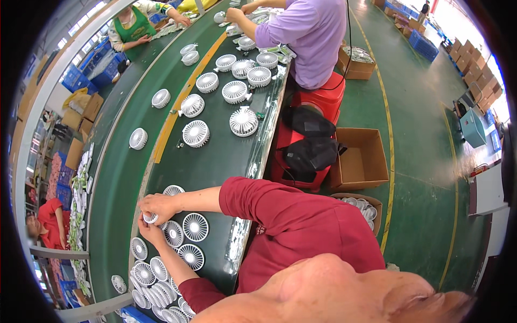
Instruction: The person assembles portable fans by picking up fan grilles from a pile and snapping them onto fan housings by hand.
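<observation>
Both my hands are closed round a small white fan part at the belt side of the green work table. My right hand covers it from above, its forearm crossing from the red sleeve. From the near side, my left hand pinches its edge. The fingers hide most of it. Round white fan grilles with radial slots lie flat next to my hands: one grille, another grille, and one grille partly behind my right hand. A heap of grilles lies beside my left forearm.
Several assembled white fan heads stand farther up the table. A green conveyor belt runs along its left, carrying a few fan heads. Beyond, a person in purple works beside a red stool. An open cardboard box stands behind me.
</observation>
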The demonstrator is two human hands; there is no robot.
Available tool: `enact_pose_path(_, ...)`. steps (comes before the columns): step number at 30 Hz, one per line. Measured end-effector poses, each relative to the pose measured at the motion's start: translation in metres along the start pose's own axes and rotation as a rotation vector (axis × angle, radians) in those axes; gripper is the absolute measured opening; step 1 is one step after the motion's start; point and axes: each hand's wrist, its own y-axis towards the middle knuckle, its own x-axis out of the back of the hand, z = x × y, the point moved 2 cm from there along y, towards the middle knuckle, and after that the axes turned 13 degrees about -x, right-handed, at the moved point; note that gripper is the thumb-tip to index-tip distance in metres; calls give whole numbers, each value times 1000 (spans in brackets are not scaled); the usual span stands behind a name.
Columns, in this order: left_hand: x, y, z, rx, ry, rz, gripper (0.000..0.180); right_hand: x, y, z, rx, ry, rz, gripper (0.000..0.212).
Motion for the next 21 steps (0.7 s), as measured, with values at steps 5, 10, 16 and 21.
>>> enact_pose_path(5,4,-4,-6,-44,7,5,33,-2,4,7,13,-21,19,44)
enact_pose_path(10,0,-4,-11,-61,63,13,33,-3,-7,3,61,-68,-185,59)
enact_pose_path(16,13,-3,-6,72,-86,-75,35,-4,-7,12,10,-94,-166,68)
enact_pose_path(21,15,-4,-6,99,-75,-147,42,-1,-6,12,-21,-93,-187,69)
